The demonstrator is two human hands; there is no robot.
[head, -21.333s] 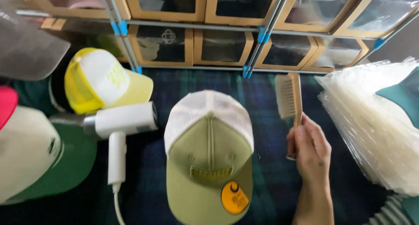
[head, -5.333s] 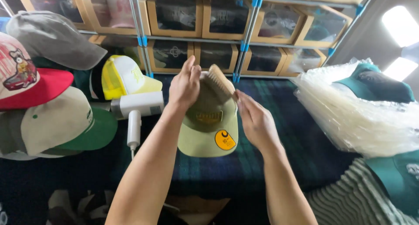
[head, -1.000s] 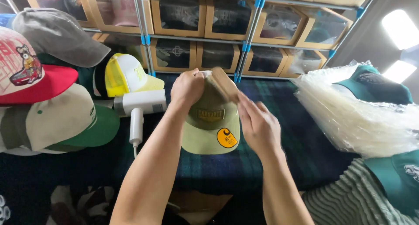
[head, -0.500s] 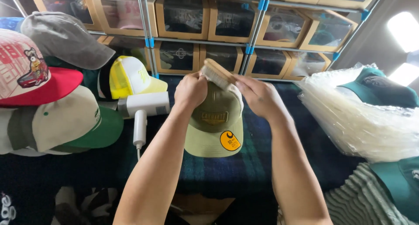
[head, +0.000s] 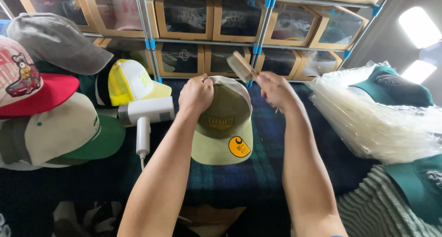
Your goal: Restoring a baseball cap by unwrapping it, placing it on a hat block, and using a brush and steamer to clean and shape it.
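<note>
An olive-green cap [head: 224, 122] with a white mesh back and a round orange sticker on its brim lies on the dark plaid cloth [head: 267, 172]. My left hand [head: 196, 94] grips the cap's crown on its left side. My right hand [head: 275, 89] holds a wooden brush [head: 241, 66] by its handle, raised just above the cap's far edge, bristles tilted toward the left.
A white hair dryer [head: 145, 116] lies left of the cap, beside a yellow mesh cap [head: 129, 82]. More caps [head: 41, 103] are piled at far left. A stack of clear plastic bags [head: 368, 117] and teal caps [head: 391, 87] sit right. Shelves of cardboard boxes [head: 230, 20] stand behind.
My right hand has lifted the brush off the cap's crown and swung it up and to the right. My left hand stays on the cap.
</note>
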